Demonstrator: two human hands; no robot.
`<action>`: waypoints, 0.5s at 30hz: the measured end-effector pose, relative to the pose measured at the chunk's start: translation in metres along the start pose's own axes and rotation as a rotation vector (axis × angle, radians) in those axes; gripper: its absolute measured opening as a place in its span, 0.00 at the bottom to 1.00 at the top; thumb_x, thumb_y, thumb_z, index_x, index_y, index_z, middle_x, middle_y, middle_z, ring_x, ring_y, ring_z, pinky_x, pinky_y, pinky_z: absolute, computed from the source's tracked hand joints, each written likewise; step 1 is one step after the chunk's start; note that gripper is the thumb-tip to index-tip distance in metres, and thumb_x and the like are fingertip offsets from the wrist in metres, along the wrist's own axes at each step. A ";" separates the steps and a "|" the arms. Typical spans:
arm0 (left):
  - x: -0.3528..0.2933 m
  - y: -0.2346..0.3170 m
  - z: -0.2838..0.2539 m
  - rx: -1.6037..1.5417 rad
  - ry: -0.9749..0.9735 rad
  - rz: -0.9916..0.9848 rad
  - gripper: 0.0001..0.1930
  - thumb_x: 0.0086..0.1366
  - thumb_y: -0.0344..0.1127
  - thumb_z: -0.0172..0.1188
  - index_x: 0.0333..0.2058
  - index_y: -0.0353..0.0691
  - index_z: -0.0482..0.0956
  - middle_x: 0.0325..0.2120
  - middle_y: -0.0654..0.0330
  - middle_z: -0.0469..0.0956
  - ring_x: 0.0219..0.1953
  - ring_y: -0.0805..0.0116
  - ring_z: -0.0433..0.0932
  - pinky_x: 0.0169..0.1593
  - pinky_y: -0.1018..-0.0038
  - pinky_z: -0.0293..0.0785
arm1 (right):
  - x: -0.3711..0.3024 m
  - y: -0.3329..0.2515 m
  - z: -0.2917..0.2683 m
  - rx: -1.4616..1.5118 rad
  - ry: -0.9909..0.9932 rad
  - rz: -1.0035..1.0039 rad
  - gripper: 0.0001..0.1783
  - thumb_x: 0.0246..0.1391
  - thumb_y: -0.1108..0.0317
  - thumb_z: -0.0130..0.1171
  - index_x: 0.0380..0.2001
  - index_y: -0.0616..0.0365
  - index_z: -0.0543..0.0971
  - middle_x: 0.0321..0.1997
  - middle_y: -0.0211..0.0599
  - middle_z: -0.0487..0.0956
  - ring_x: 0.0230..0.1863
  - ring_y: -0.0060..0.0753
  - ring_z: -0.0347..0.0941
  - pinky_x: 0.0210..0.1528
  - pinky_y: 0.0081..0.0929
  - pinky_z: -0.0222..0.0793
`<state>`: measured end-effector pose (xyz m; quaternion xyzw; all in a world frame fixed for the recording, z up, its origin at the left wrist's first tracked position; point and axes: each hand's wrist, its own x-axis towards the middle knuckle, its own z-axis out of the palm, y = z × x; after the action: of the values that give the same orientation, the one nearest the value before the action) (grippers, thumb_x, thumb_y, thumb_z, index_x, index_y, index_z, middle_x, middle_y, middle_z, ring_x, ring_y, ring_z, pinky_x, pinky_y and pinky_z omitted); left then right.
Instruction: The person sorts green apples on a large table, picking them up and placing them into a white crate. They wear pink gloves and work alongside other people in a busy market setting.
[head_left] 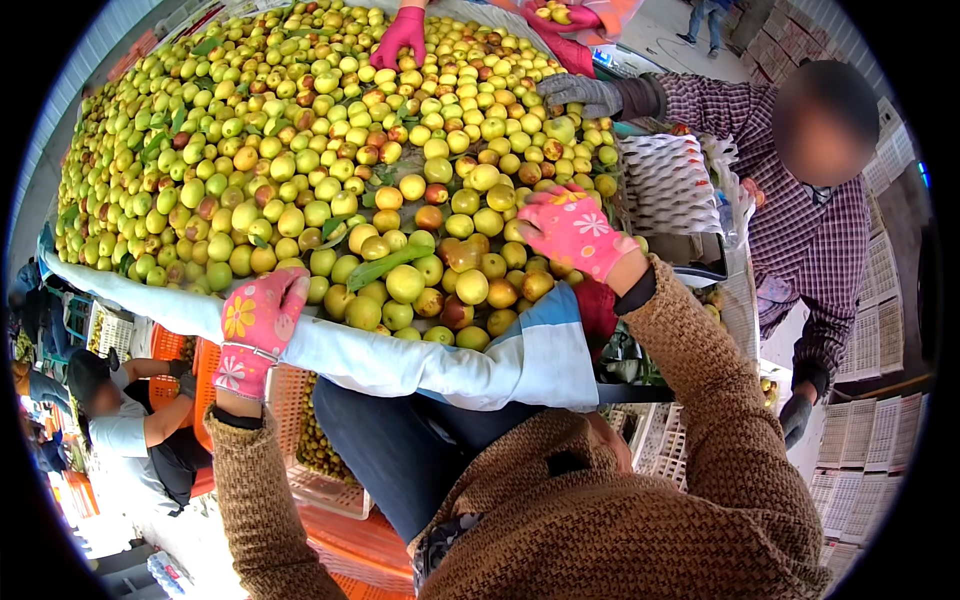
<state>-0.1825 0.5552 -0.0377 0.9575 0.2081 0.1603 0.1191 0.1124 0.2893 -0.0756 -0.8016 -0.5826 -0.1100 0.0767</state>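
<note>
A wide heap of yellow-green jujubes [300, 150], some with red-brown patches, covers the sorting table. My left hand [258, 318], in a pink flowered glove, is at the table's near edge over the pale cloth [400, 360]. Its fingers are curled together beside the nearest fruit, and whatever they hold is hidden. Over the right part of the heap reaches my right hand [575, 232], in a matching glove. Its fingers are slightly bent and apart, touching the fruit, with no jujube visibly gripped. A long green leaf [388, 266] lies on the fruit between my hands.
Across the heap is a co-worker's pink-gloved hand [402, 38]. At the right, a person in a checked shirt [815, 235] rests a grey glove [582, 96] on the fruit, beside white foam netting [672, 182]. Orange crates [355, 540] stand below left, near a seated person [140, 415].
</note>
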 end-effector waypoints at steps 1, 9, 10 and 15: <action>0.000 0.001 -0.001 0.005 -0.004 -0.008 0.12 0.62 0.43 0.54 0.37 0.45 0.81 0.29 0.52 0.80 0.32 0.51 0.79 0.35 0.61 0.74 | 0.007 -0.011 -0.007 0.016 0.054 -0.022 0.14 0.49 0.56 0.54 0.34 0.52 0.79 0.41 0.41 0.76 0.45 0.44 0.72 0.48 0.46 0.66; 0.001 -0.001 -0.001 0.022 -0.037 -0.044 0.12 0.62 0.43 0.54 0.37 0.45 0.81 0.29 0.52 0.80 0.33 0.51 0.78 0.36 0.60 0.73 | 0.052 -0.136 0.030 0.364 0.066 -0.670 0.35 0.48 0.53 0.58 0.60 0.43 0.64 0.63 0.37 0.63 0.63 0.45 0.58 0.61 0.47 0.56; 0.001 -0.003 0.000 0.030 -0.034 -0.042 0.12 0.62 0.43 0.54 0.37 0.45 0.81 0.29 0.52 0.80 0.33 0.50 0.78 0.36 0.60 0.73 | 0.054 -0.131 0.027 0.417 0.068 -0.699 0.34 0.48 0.53 0.58 0.60 0.43 0.65 0.62 0.37 0.63 0.64 0.44 0.57 0.61 0.46 0.55; -0.002 0.002 -0.004 0.002 -0.068 -0.100 0.12 0.62 0.44 0.54 0.37 0.46 0.81 0.29 0.51 0.80 0.33 0.50 0.78 0.36 0.60 0.73 | 0.058 -0.094 0.039 0.351 0.264 -0.612 0.26 0.49 0.56 0.59 0.53 0.42 0.71 0.62 0.41 0.63 0.61 0.51 0.60 0.58 0.46 0.62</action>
<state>-0.1853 0.5531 -0.0336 0.9509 0.2518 0.1213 0.1330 0.0440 0.3811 -0.0983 -0.5440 -0.7904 -0.1286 0.2508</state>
